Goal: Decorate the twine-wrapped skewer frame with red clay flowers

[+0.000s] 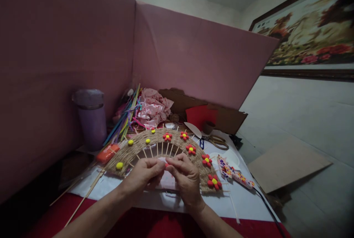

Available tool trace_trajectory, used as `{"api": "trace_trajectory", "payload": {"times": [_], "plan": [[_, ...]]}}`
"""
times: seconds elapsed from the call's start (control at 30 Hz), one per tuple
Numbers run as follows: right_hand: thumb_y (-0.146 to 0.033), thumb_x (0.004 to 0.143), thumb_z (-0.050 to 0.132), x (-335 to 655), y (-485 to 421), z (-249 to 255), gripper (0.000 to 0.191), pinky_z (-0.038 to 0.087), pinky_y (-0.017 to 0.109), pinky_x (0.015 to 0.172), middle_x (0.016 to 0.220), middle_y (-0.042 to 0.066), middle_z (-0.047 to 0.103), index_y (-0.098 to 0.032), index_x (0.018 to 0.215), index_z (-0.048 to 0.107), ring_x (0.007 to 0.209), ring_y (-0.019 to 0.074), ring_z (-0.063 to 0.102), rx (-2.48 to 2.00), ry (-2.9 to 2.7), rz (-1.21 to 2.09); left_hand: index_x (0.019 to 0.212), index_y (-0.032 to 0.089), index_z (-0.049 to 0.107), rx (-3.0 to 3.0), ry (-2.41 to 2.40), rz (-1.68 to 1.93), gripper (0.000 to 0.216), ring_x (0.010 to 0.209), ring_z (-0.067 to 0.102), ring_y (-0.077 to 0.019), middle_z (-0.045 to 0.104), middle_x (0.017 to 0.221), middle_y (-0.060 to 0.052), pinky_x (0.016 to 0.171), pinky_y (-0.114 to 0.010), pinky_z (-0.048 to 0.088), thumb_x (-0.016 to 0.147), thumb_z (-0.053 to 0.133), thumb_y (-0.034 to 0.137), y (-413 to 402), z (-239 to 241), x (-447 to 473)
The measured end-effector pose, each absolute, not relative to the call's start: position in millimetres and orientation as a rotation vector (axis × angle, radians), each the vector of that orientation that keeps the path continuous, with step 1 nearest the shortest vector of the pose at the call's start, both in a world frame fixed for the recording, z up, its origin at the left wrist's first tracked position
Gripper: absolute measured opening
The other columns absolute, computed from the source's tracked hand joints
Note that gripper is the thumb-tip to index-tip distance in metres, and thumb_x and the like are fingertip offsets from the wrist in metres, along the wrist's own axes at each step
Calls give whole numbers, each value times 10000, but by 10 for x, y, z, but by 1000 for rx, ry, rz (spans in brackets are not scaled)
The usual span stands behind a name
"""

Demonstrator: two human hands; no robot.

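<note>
Pink panels [199, 53] stand behind and at the left of the bench [212, 210], which has a white cover. On it there lies a woven arch [157, 138], with thin sticks coming out from its edges. A purple container [92, 123] is standing at the far left. The left hand [151, 169] and the right hand [185, 177] are together in front of the arch, with their fingertips meeting. To the right of the arch lie a patterned tool [235, 175] with a black cord and the scissors [218, 142]. An orange packet [107, 154] is at its left side. Five red flowers [207, 160] with yellow centres decorate the arch's right part; yellow balls [119, 165] sit on the left part. The right fingers pinch a small red piece [166, 165]; whether the left ones grip it too, one cannot tell.
</note>
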State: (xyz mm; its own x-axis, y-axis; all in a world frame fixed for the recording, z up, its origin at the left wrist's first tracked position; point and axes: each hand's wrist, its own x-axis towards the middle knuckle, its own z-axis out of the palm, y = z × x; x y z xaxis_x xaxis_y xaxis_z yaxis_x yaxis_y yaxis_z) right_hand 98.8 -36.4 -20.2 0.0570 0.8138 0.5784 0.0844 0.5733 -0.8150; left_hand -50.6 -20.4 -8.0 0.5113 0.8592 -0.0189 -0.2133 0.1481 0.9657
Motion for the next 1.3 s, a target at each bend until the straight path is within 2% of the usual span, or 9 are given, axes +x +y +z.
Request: {"api": "trace_trajectory", "payload": {"times": [0.17, 0.37, 0.53, 0.7, 0.9, 1.07, 1.3], "plan": [[-254, 843, 566, 993, -378, -205, 218, 419, 255, 634, 761, 5, 534, -276, 1032, 672, 704, 127, 512, -827, -1485, 648, 585, 147, 500, 1035, 699, 886, 340, 359, 223, -24, 382, 434, 74, 383, -199, 116, 696, 656, 428, -217, -33, -520], [-213, 798, 626, 975, -387, -181, 123, 432, 251, 636, 786, 7, 568, -261, 880, 705, 722, 132, 542, -767, -1494, 631, 589, 135, 543, 1113, 724, 913, 333, 367, 255, -32, 388, 408, 69, 401, -197, 161, 702, 650, 430, -207, -54, -513], [-213, 809, 614, 976, -393, -180, 161, 422, 250, 609, 771, 8, 567, -242, 955, 676, 691, 130, 536, -827, -1527, 596, 589, 139, 534, 1128, 765, 917, 350, 370, 262, -33, 396, 412, 66, 394, -192, 148, 693, 650, 453, -194, -70, -516], [-202, 793, 637, 957, -393, -194, 30, 417, 244, 622, 785, 5, 569, -221, 803, 659, 731, 133, 541, -842, -1519, 567, 547, 143, 504, 1169, 805, 921, 419, 363, 281, -38, 388, 401, 62, 388, -192, 153, 711, 602, 515, -202, -53, -511], [-215, 802, 620, 961, -395, -184, 73, 419, 248, 613, 798, 11, 572, -215, 871, 647, 714, 135, 538, -884, -1546, 573, 575, 142, 516, 1143, 775, 915, 352, 364, 270, -33, 399, 401, 69, 394, -194, 150, 688, 657, 444, -208, -37, -517], [-225, 804, 621, 959, -398, -185, 30, 407, 244, 604, 775, 6, 556, -210, 783, 637, 708, 134, 525, -875, -1541, 553, 579, 137, 522, 1179, 778, 914, 360, 387, 297, -36, 420, 420, 57, 405, -194, 165, 714, 633, 451, -210, -60, -527], [-222, 804, 622, 957, -399, -183, 21, 405, 242, 609, 780, 3, 557, -208, 811, 635, 708, 131, 524, -880, -1552, 556, 612, 135, 540, 1160, 776, 922, 355, 369, 286, -32, 415, 415, 68, 397, -194, 162, 689, 652, 463, -206, -41, -521]]}}
